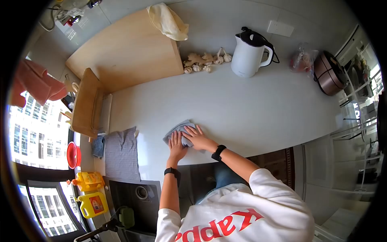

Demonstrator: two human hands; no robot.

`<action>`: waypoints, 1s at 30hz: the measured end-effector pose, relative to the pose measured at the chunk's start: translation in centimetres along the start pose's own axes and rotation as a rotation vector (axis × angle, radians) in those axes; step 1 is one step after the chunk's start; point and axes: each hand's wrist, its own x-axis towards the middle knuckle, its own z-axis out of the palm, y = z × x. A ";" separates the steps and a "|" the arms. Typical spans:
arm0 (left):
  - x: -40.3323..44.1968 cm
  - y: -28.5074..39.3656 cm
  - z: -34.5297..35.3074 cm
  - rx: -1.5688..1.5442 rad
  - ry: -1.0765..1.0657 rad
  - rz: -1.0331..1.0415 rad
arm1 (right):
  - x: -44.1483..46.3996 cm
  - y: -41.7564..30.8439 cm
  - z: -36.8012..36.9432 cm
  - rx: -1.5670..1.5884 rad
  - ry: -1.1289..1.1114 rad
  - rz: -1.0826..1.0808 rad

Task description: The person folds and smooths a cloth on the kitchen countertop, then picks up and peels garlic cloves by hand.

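Observation:
A folded grey cloth (173,132) lies on the pale countertop (225,109) near its front edge. My left hand (176,148) rests flat on the cloth's lower part, fingers stretched out and close together. To its right, my right hand (198,139) presses down on the cloth with its fingers spread. Both palms face down, and neither hand's fingers wrap around the cloth. Part of the cloth is hidden beneath them. I see a black band on each wrist.
A larger grey cloth (121,155) lies flat beside the dark sink (151,192). Yellow bottles (93,203) stand left of the sink. Along the back are a large wooden board (129,50), garlic and ginger (199,60), a white kettle (246,54) and a rice cooker (328,74).

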 end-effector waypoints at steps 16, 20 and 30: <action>-10.7 7.5 6.5 0.017 -0.012 0.245 | -15.9 -2.2 2.3 -0.112 0.070 0.027; -9.9 12.0 8.1 0.033 -0.027 0.312 | -19.3 1.9 1.9 -0.161 0.062 0.026; 3.9 31.6 12.2 0.211 -0.388 0.613 | -30.5 17.8 -4.7 -0.069 0.139 0.414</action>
